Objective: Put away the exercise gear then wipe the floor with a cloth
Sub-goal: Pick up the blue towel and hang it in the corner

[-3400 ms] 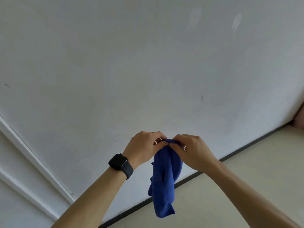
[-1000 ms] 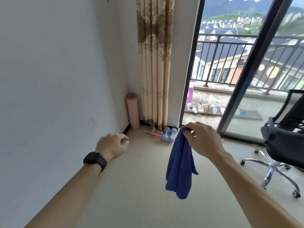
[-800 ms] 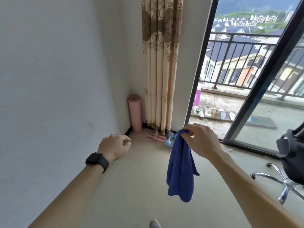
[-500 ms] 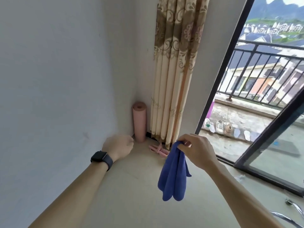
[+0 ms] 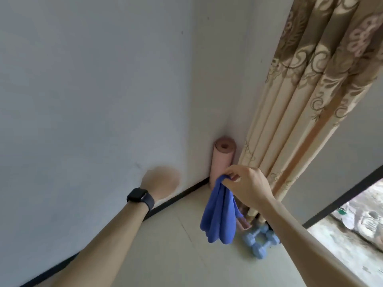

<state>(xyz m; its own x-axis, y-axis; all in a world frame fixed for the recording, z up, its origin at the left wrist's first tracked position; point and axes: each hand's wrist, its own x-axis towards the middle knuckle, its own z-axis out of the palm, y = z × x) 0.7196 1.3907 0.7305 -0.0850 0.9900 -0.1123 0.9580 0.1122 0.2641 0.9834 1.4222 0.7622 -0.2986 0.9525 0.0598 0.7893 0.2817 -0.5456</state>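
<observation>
A limp blue cloth (image 5: 219,214) hangs bunched from the right hand's (image 5: 246,185) pinch, with a rolled pink mat (image 5: 222,160) standing upright in the corner (image 5: 194,112) at its 12 o'clock and two light-blue dumbbells (image 5: 259,243) lying side by side on the floor (image 5: 165,255) at its 4 o'clock.

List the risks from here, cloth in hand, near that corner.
The blue cloth, pinched only at its top by the right hand, might slip. The light blue dumbbells lie on the floor by the patterned curtain; a foot could catch them while wiping. The upright pink rolled mat in the corner may topple if bumped.
</observation>
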